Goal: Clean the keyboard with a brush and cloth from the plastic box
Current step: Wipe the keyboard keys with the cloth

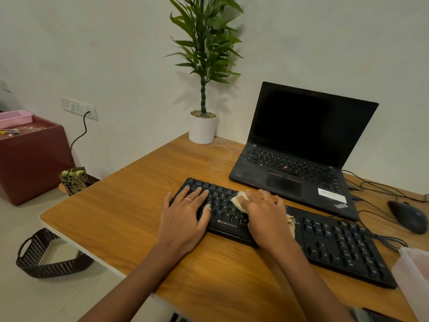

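Head view: left hand [185,210] lies flat, steadying the keyboard [325,242] while right hand [262,210] grasps the wiping cloth [239,201].

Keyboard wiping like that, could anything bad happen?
Maybe. The right hand rubs the cloth over the keyboard, so a key could snag and pop off. The left hand presses flat on keys. The keyboard's cable lies loose near the mouse and could tug it.
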